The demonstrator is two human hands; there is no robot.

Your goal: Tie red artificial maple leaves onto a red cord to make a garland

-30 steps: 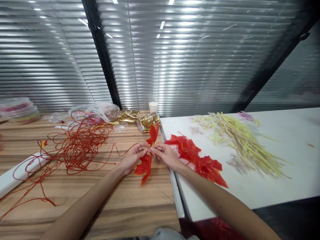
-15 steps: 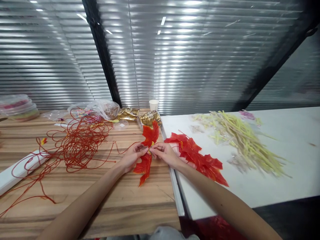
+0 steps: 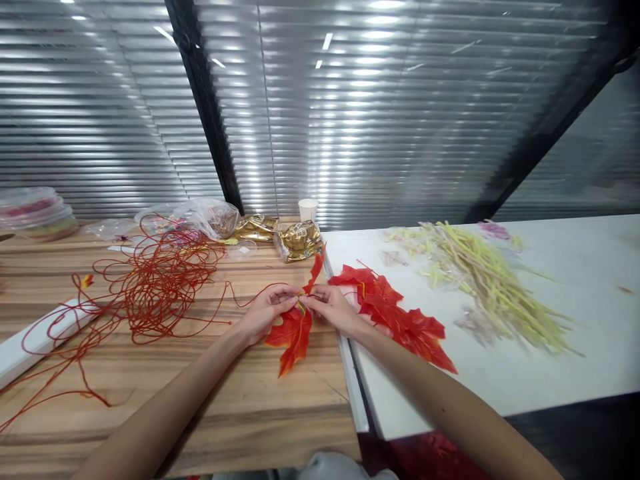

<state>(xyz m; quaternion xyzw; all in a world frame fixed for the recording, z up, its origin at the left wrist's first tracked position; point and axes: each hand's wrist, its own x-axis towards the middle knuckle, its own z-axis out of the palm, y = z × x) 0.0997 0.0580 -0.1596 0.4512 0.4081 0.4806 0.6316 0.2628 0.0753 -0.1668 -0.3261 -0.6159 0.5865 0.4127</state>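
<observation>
Red artificial maple leaves (image 3: 295,333) hang between my two hands, one leaf pointing down and another narrow one sticking up. My left hand (image 3: 271,310) pinches near the yellow stems at their middle. Against it, fingertips nearly touching, my right hand (image 3: 331,307) pinches the same spot from the other side. The fingers hide just what each one grips there. A thin red cord (image 3: 229,287) runs from the left hand to a loose tangle of red cord (image 3: 160,287). More red maple leaves (image 3: 400,313) lie on the white table, just past my right wrist.
Gold foil packets (image 3: 299,241), a paper cup (image 3: 308,209) and plastic bags (image 3: 210,219) line the back of the wooden table (image 3: 240,413). A white box (image 3: 45,340) lies at left. Yellow-green strips (image 3: 495,280) spread over the white table (image 3: 595,280). Lidded tubs (image 3: 37,213) stand far left.
The held leaves have turned: the upper one now shows as a narrow edge further right, and the lower one faces me more broadly. Both hands have barely moved.
</observation>
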